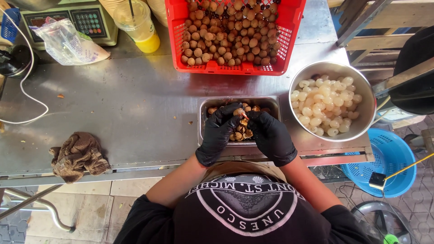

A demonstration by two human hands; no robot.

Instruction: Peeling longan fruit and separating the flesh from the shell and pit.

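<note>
At a stainless-steel work table [135, 113], a person in black gloves works a small brown-shelled fruit [241, 115] held directly above a rectangular metal pan [204, 105] of empty husks. The left hand [218, 131] curls around the fruit from one side, its fingers [228, 111] pinched nearly closed on the shell; the right hand [270, 134] meets it from the other, fingertips drawn tight to the same fruit (whether a slim tool sits between them cannot be told).

The fruit looks light and small, its shell thin and brittle enough to crack under thumb pressure, while the pale flesh inside is likely soft, wet and slippery, so a hold at the sides of the shell, not the exposed flesh, seems soundest.

A red plastic crate [289, 27] of unpeeled fruit stands at the table's far edge, and a round steel bowl [367, 118] of peeled white fruit sits just beside the pan. Also on the smooth, scuffed tabletop: a brown rag [79, 155], a clear plastic bag [68, 43], a cup of yellow drink [138, 22] and a digital scale [90, 20]. A blue basket [393, 158] rests on the tiled floor below.
</note>
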